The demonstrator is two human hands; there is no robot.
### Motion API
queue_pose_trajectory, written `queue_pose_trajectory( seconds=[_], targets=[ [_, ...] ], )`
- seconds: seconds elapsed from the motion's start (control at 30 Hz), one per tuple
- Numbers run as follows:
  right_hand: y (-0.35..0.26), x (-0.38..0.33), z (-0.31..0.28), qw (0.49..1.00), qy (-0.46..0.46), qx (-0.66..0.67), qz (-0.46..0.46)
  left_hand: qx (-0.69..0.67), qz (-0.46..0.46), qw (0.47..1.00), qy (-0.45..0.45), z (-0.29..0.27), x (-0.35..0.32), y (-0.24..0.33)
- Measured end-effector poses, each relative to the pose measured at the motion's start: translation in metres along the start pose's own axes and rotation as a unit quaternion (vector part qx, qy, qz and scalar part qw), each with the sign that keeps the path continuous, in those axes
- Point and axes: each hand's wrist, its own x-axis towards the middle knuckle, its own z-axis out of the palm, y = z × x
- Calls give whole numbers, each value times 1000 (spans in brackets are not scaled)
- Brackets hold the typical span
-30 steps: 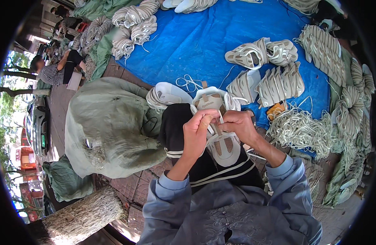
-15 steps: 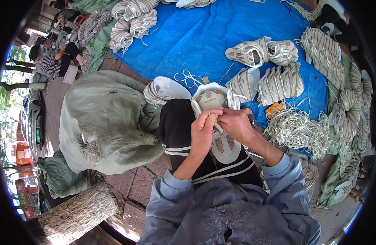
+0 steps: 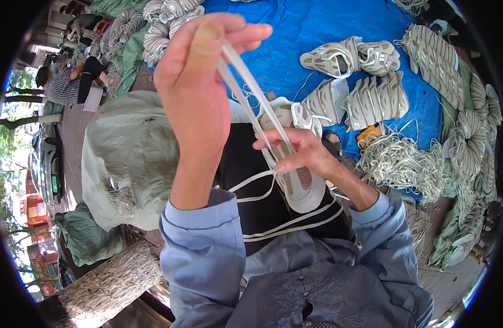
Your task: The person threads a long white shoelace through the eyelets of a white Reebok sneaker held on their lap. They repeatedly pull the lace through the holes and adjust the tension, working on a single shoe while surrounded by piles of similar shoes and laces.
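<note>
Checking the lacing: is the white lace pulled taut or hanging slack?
Taut. The lace runs straight from the raised left hand down to the shoe, which the right hand steadies.

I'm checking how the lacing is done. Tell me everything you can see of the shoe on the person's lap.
The shoe is off-white with a tan mesh-like panel and a pale sole rim, lying on the dark striped trousers, toe end towards the person. A flat white lace runs from its upper, drawn taut up to the raised left hand, which pinches it. The right hand rests on the upper, fingers at the lace. Its far end is partly hidden.
</note>
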Motion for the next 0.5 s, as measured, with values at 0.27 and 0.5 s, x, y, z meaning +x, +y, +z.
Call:
queue_pose_trajectory(
  seconds=[0.27,0.5],
  targets=[
    [48,1,-21,961,-4,273,46,257,-84,963,8,-22,4,-28],
    [45,14,-21,946,59,296,118,523,148,730,-414,23,-184,-42]
  ],
)
